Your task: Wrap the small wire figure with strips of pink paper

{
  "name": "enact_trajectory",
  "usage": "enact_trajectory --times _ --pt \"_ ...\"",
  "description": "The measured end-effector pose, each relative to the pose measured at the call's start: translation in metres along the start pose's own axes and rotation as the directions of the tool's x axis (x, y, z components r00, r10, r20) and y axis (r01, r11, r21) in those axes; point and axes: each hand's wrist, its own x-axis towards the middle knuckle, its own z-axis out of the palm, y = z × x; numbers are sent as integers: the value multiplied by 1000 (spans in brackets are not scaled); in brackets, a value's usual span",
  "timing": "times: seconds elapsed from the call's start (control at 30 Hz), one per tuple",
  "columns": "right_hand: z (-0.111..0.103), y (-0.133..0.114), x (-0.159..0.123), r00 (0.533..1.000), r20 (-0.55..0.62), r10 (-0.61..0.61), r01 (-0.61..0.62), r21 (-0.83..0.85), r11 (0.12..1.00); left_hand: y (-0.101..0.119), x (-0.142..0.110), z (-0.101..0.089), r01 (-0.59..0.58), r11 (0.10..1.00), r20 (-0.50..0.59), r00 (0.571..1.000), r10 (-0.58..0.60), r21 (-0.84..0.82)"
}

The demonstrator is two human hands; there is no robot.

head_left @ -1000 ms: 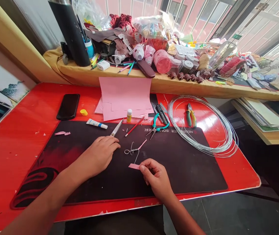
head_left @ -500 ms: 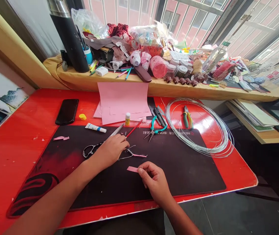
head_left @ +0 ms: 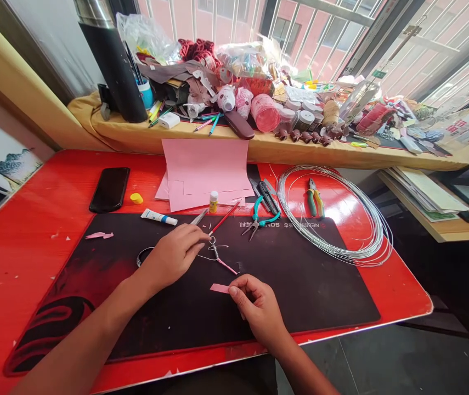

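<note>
My right hand (head_left: 256, 307) pinches a small pink paper strip (head_left: 220, 288) between thumb and forefinger, low over the black desk mat. My left hand (head_left: 180, 249) reaches in from the left, its fingertips at the loop of a small twisted wire figure (head_left: 216, 251). One limb of that figure is wrapped in pink paper and points to the lower right; bare wires stick out on its sides. Beneath my left hand lie scissors (head_left: 199, 217), mostly covered, with the blade tip and a handle ring showing. A red pencil (head_left: 224, 218) rests just beyond the figure.
Pink paper sheets (head_left: 207, 164), a glue tube (head_left: 159, 217), a small bottle (head_left: 213, 202), teal pliers (head_left: 256, 219) and a utility knife (head_left: 269, 197) lie beyond the hands. To the right are a wire coil (head_left: 366, 255) and yellow-green pliers (head_left: 315, 198). A phone (head_left: 109, 189) lies left.
My left hand moved right from the scissors to the wire figure. The figure has turned, its loop now away from me and its pink limb toward me. My right hand keeps the paper strip.
</note>
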Motion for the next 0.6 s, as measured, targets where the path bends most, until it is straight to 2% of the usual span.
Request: enact_trajectory --times 0.07,0.17,0.27,0.37,0.6 --pt "-1 -2 3 1000 9 20 -20 32 999 11 -14 -7 139 986 -20 990 -141 -93" --pt "-2 -7 7 998 24 63 -65 104 992 26 -33 -10 298 928 86 954 -286 -222" --pt "3 -10 10 993 61 101 -109 141 984 37 -45 -6 373 881 201 924 -325 -291" --pt "10 -13 10 988 107 114 -128 137 982 42 -50 -2 426 856 278 895 -349 -294" --pt "16 -15 12 986 135 97 -112 105 988 43 -56 -2 445 849 311 881 -357 -284"
